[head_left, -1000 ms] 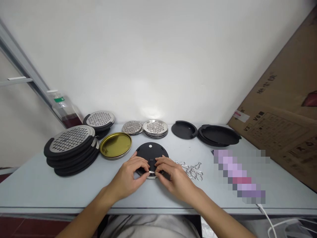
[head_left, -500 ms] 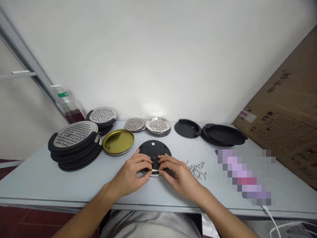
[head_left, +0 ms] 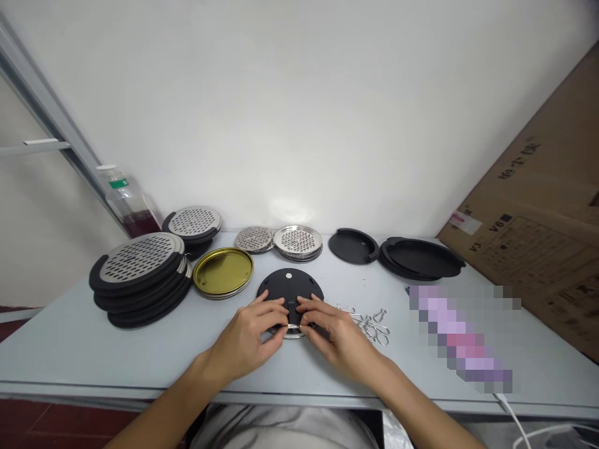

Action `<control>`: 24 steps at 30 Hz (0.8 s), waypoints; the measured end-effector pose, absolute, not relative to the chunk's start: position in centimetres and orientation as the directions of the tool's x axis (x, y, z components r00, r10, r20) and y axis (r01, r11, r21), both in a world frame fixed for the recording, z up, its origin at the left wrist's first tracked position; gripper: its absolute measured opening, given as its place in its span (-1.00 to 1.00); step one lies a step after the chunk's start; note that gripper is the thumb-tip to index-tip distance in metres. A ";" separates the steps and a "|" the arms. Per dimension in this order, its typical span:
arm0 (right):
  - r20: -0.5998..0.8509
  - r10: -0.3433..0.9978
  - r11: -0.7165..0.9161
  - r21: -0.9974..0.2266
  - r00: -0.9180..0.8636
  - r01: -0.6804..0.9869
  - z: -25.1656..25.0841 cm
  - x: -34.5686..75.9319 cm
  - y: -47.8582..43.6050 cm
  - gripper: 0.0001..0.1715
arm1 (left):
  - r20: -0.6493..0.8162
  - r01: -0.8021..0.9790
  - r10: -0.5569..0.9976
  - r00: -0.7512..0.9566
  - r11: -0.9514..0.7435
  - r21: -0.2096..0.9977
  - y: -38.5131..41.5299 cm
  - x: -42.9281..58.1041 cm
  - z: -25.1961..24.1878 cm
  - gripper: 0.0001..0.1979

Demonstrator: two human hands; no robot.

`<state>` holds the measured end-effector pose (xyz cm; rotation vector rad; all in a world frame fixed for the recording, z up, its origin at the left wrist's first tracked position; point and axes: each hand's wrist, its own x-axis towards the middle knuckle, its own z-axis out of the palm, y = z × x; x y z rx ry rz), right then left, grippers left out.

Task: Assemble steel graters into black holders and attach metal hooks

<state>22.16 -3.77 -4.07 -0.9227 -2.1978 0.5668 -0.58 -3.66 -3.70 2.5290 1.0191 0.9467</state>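
Note:
In front of me a round black plastic disc [head_left: 276, 282] lies on the table, with a white dot near its far edge and a silvery rim on the near side. My left hand [head_left: 250, 340] and my right hand [head_left: 339, 337] meet over its near part. Between their pinched fingertips is a small shiny wire clip [head_left: 294, 326], one end in each hand. Its exact shape is partly covered by the fingers. To the right of my right hand lies a loose pile of wire clips [head_left: 372, 327].
Stacks of black-rimmed grater discs [head_left: 140, 259] and gold lids [head_left: 224, 271] stand left. Metal grater plates [head_left: 299, 240] and black trays [head_left: 421, 257] line the wall. A bottle [head_left: 135, 209], a cardboard box [head_left: 528, 249] and a blurred-out purple item [head_left: 461, 333] flank the table.
The hands stay pinched on the wire clip at the disc's near edge, with only a slight shift of the fingers. The whole view has moved slightly.

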 end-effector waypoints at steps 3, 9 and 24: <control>0.436 0.734 0.671 -0.587 -0.521 0.454 -4.2 22.2 -3.8 -0.79 | 0.472 0.525 0.690 0.549 -0.724 0.447 -3.8 -0.6 -3.6 -0.83; 0.455 0.713 0.694 -0.566 -0.534 0.445 -4.2 22.2 -3.6 -0.78 | 0.437 0.502 0.720 0.539 -0.691 0.520 -4.0 -0.6 -3.2 -0.83; 0.421 0.737 0.660 -0.616 -0.528 0.430 -3.9 22.2 -3.6 -0.79 | 0.470 0.426 0.705 0.531 -0.701 0.571 -3.5 -0.7 -3.6 -0.82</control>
